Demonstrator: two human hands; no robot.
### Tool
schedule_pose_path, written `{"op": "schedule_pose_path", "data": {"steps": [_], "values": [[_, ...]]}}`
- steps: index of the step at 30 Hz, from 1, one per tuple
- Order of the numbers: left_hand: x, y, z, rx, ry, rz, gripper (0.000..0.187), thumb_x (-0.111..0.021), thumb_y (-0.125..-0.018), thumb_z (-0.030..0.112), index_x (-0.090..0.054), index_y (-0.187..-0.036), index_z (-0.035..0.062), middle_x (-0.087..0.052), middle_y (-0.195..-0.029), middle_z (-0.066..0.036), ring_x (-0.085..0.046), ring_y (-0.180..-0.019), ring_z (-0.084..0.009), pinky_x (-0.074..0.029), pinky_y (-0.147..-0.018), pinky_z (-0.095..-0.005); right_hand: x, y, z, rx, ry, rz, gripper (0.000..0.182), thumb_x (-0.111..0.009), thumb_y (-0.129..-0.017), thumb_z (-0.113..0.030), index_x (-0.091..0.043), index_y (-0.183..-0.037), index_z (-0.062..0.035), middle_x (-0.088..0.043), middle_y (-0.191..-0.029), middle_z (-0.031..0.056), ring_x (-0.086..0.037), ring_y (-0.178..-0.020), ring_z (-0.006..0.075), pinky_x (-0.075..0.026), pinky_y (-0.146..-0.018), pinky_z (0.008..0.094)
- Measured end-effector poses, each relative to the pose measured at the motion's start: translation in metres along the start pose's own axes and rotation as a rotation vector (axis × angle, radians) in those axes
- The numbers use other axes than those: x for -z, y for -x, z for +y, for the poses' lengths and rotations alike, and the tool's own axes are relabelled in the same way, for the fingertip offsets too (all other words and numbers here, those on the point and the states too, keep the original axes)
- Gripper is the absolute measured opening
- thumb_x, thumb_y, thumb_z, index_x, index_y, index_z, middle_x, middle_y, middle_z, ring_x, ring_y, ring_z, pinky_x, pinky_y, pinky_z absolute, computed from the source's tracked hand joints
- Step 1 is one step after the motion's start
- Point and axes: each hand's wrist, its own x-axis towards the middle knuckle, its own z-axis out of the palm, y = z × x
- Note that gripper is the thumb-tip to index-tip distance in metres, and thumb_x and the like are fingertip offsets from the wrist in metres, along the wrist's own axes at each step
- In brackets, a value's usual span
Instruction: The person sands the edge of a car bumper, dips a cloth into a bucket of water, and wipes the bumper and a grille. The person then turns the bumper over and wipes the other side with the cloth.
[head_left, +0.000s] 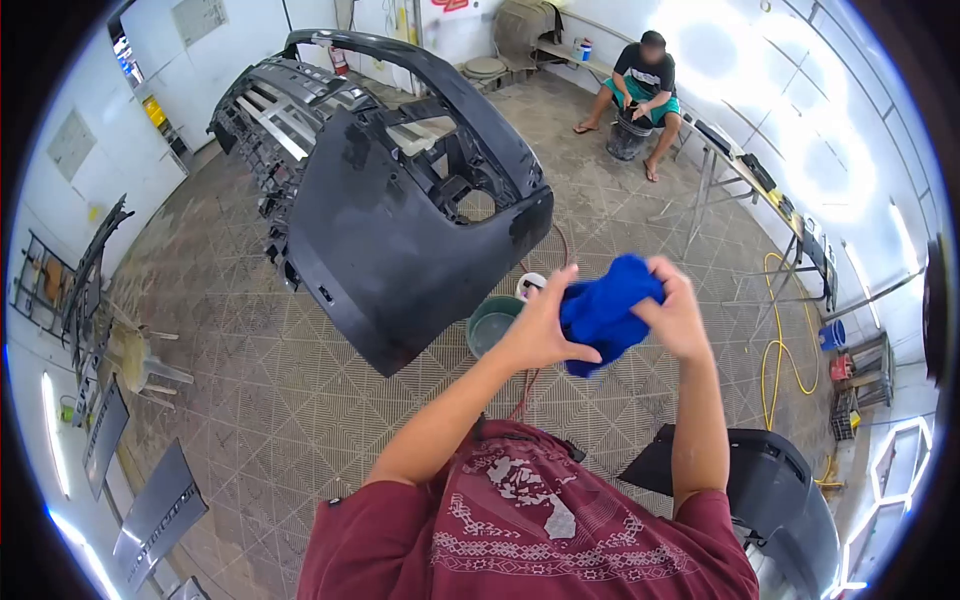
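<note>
A bunched blue cloth [612, 308] is held up in front of my chest between both hands. My left hand [545, 328] grips its left side, thumb pointing right along the lower edge. Around the right side of the cloth, my right hand [675, 312] has its fingers curled, with the thumb pressed on the front. Below and to the left of my left hand, a green basin [493, 326] stands on the floor with a white container [531, 287] beside it. Ahead on the left is a large dark grey car bumper [400, 240], raised off the floor.
Another person [645, 85] sits at the back right, hands over a black bucket [629, 135]. A narrow work table [745, 175] runs along the right wall. A yellow hose [775, 350] lies on the tiled floor. Another dark bumper [770, 480] is close by on my right.
</note>
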Motion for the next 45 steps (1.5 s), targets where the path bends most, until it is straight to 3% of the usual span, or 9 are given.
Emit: {"op": "schedule_pose_path", "data": {"steps": [6,11,17,22,29,37,40,42,45], "values": [[-0.033,0.009,0.019,0.780,1.277,-0.210,0.042,-0.071,-0.100,0.037,-0.061,-0.121,0.0028,-0.069,-0.089,-0.006,-0.071,-0.081,-0.0193,-0.060,-0.080,-0.0394,0.022,0.005,0.027,-0.185,-0.590,0.336,0.051,-0.066,-0.095,-0.010,-0.050,-0.143,-0.0043,-0.063,-0.129,0.0107,-0.063,-0.114,0.0186,-0.051,-0.102,0.0352],[-0.089,0.016,0.015,0.689,2.160,0.031,0.040,-0.063,-0.103,0.046,-0.061,-0.111,0.0064,-0.063,-0.080,-0.006,-0.065,-0.074,-0.0213,-0.057,-0.079,-0.0398,-0.068,0.125,0.188,-0.067,-0.284,0.279,0.066,-0.071,-0.095,-0.021,-0.043,-0.153,-0.0034,-0.055,-0.146,0.0114,-0.056,-0.133,0.0266,-0.045,-0.114,0.0425],[-0.109,0.039,0.143,0.846,2.298,0.360,0.038,-0.065,-0.100,0.038,-0.058,-0.114,0.0038,-0.060,-0.077,-0.005,-0.062,-0.071,-0.0196,-0.053,-0.077,-0.0358,-0.148,0.104,0.098,0.447,0.189,0.675,0.042,-0.069,-0.098,-0.018,-0.052,-0.133,-0.0029,-0.062,-0.125,0.0121,-0.061,-0.114,0.0267,-0.047,-0.102,0.0416],[-0.074,0.038,0.145,0.935,1.766,-0.749,0.030,-0.063,-0.100,0.028,-0.058,-0.079,0.0075,-0.046,-0.059,0.002,-0.046,-0.049,-0.0134,-0.042,-0.053,-0.0304,-0.064,0.053,0.122,0.449,0.058,0.907,0.022,-0.071,-0.095,-0.015,-0.062,-0.112,-0.0046,-0.071,-0.099,0.0094,-0.070,-0.089,0.0257,-0.055,-0.085,0.0412],[0.017,-0.015,0.133,0.015,-0.810,-0.807,0.024,-0.072,-0.079,0.027,-0.067,-0.085,0.0046,-0.071,-0.072,-0.013,-0.074,-0.073,-0.0319,-0.058,-0.067,-0.0406,-0.023,0.094,0.065,0.161,0.746,-0.075,0.022,-0.078,-0.077,-0.020,-0.062,-0.075,-0.0046,-0.067,-0.067,0.0109,-0.065,-0.056,0.0312,-0.052,-0.058,0.0451],[-0.003,-0.025,0.061,-1.096,-0.518,-0.464,0.025,-0.067,-0.087,0.033,-0.053,-0.074,0.0160,-0.051,-0.065,0.003,-0.054,-0.057,-0.0192,-0.039,-0.052,-0.0398,-0.094,0.144,0.043,-0.805,-1.524,-1.027,0.025,-0.057,-0.094,-0.024,-0.056,-0.071,-0.0167,-0.053,-0.067,-0.0031,-0.044,-0.058,0.0132,-0.041,-0.061,0.0329],[-0.049,0.018,0.016,-0.673,-0.481,0.003,0.018,-0.059,-0.092,0.027,-0.060,-0.082,0.0132,-0.060,-0.069,-0.001,-0.060,-0.059,-0.0204,-0.044,-0.054,-0.0393,-0.102,0.137,0.036,-0.554,-1.947,-0.998,0.027,-0.053,-0.096,-0.028,-0.049,-0.070,-0.0209,-0.040,-0.063,-0.0064,-0.037,-0.056,0.0127,-0.037,-0.060,0.0330],[-0.118,0.058,-0.002,-0.194,0.651,0.329,0.022,-0.057,-0.097,0.030,-0.062,-0.090,0.0103,-0.061,-0.075,-0.005,-0.062,-0.070,-0.0224,-0.048,-0.060,-0.0415,-0.123,0.126,0.053,-0.564,-2.384,-0.413,0.033,-0.053,-0.093,-0.016,-0.038,-0.063,-0.0195,-0.034,-0.059,-0.0069,-0.034,-0.051,0.0086,-0.034,-0.054,0.0289],[-0.156,0.051,0.041,-0.770,1.064,0.726,0.037,-0.054,-0.101,0.044,-0.068,-0.094,0.0108,-0.067,-0.098,-0.013,-0.060,-0.066,-0.0303,-0.047,-0.059,-0.0437,-0.163,0.113,0.108,-0.292,-2.187,-0.164,0.024,-0.055,-0.101,-0.028,-0.057,-0.081,-0.0153,-0.050,-0.070,-0.0026,-0.047,-0.061,0.0121,-0.043,-0.062,0.0293]]}}
